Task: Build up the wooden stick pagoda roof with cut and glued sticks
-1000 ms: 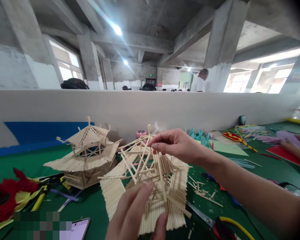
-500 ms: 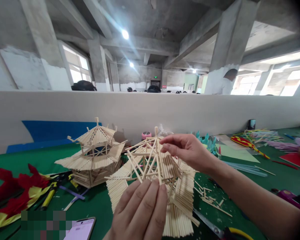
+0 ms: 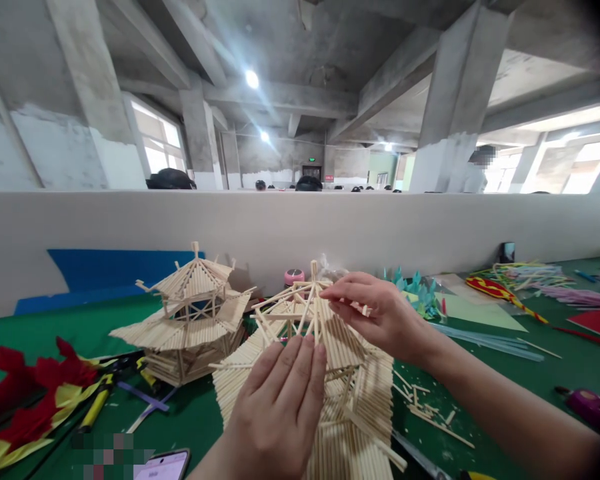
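A pagoda model built of thin wooden sticks [image 3: 350,340] stands right in front of me. Its upper roof is partly covered with sticks, and bare rafters show on the left side. My left hand [image 3: 283,400] lies over the front of it, fingers stretched out flat, fingertips at the lower ends of the front rafters. Beside the peak, my right hand [image 3: 385,313] reaches in from the right. Its fingertips are at the roof's upper right ridge, with thumb and forefinger slightly apart. I make out no loose stick in either hand.
A similar stick pagoda [image 3: 195,313] stands to the left. A phone [image 3: 167,465], a yellow-handled cutter [image 3: 96,408] and red cloth [image 3: 40,377] lie at the left. Scissors [image 3: 420,457], stick offcuts [image 3: 430,410] and a purple tool [image 3: 587,408] lie right. A white partition [image 3: 300,227] rises behind.
My left hand has shifted slightly up the front of the model. The right hand stays by the peak, its fingers a little further down the ridge. The view has tilted slightly.
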`<state>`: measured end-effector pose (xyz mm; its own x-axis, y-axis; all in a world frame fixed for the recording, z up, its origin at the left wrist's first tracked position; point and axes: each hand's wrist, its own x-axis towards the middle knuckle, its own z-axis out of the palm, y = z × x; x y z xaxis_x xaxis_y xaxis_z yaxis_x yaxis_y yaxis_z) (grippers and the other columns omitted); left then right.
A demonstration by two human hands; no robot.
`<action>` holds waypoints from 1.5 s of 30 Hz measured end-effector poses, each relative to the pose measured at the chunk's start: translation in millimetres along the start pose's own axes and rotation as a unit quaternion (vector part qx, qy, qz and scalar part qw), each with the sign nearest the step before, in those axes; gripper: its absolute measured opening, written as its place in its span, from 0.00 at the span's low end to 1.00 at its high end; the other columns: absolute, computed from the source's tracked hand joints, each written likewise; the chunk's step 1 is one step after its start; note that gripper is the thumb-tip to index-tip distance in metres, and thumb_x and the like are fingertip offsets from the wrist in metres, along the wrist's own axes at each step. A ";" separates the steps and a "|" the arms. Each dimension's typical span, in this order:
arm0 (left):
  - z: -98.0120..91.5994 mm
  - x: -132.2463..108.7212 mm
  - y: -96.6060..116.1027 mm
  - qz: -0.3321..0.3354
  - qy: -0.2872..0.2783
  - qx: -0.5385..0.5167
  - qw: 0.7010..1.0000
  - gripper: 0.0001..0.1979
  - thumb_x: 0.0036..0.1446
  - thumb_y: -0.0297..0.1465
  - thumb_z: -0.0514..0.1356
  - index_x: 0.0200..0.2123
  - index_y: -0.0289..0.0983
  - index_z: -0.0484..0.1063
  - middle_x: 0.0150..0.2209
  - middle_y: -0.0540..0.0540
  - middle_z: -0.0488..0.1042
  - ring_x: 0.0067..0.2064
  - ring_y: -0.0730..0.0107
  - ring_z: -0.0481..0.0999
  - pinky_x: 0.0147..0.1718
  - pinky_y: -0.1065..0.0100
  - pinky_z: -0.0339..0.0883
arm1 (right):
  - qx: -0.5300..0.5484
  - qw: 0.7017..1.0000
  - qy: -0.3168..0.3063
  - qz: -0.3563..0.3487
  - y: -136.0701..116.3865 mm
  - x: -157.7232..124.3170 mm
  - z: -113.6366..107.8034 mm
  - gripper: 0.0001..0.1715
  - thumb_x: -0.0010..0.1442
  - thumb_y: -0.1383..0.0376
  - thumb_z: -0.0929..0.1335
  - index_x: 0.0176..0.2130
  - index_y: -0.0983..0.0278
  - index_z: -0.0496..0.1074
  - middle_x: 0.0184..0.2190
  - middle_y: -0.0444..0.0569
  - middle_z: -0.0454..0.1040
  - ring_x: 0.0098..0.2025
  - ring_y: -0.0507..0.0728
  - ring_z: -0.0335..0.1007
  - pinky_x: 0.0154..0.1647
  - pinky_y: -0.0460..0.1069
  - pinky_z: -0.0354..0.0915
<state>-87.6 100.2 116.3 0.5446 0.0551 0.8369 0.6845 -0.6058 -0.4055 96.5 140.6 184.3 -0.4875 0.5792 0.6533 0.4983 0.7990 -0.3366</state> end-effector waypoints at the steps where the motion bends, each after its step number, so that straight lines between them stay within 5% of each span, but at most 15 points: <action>1: 0.9 0.5 0.6 -0.006 0.002 0.002 1.000 0.19 0.54 0.19 0.42 0.41 0.26 0.69 0.41 0.36 0.74 0.49 0.59 0.67 0.49 0.58 0.52 | -0.023 1.000 -0.016 -0.011 -0.3 1.0 -0.4 0.14 0.57 0.69 0.61 0.42 0.63 0.70 0.37 0.50 0.71 0.37 0.53 0.65 0.38 0.49 0.61; 8: 2.7 3.8 5.7 -0.054 0.003 0.053 0.997 0.16 0.55 0.22 0.45 0.42 0.30 0.70 0.42 0.40 0.74 0.49 0.59 0.66 0.51 0.56 0.47 | -0.084 0.994 -0.050 -0.052 -0.9 1.0 1.9 0.14 0.57 0.70 0.60 0.41 0.63 0.71 0.34 0.50 0.71 0.37 0.54 0.63 0.37 0.49 0.60; 29: 2.5 -0.9 0.7 -0.039 -0.047 0.059 0.996 0.17 0.57 0.23 0.44 0.46 0.30 0.66 0.46 0.41 0.71 0.49 0.60 0.67 0.52 0.55 0.44 | -0.061 0.998 -0.031 -0.003 -0.3 -4.2 0.5 0.13 0.58 0.67 0.60 0.41 0.64 0.71 0.35 0.51 0.71 0.37 0.54 0.64 0.38 0.50 0.61; 45: 1.9 1.5 -5.4 -0.001 -0.036 0.045 0.998 0.16 0.56 0.21 0.45 0.42 0.28 0.69 0.41 0.35 0.73 0.46 0.54 0.68 0.43 0.54 0.56 | -0.122 0.979 -0.115 -0.114 -7.9 9.0 3.6 0.14 0.54 0.72 0.61 0.38 0.62 0.72 0.32 0.47 0.69 0.33 0.52 0.61 0.32 0.47 0.58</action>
<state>-89.6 105.0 119.0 0.5737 0.1148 0.8110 0.7247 -0.5325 -0.4373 85.6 140.1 190.4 -0.7400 0.4341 0.5137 0.5005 0.8657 -0.0105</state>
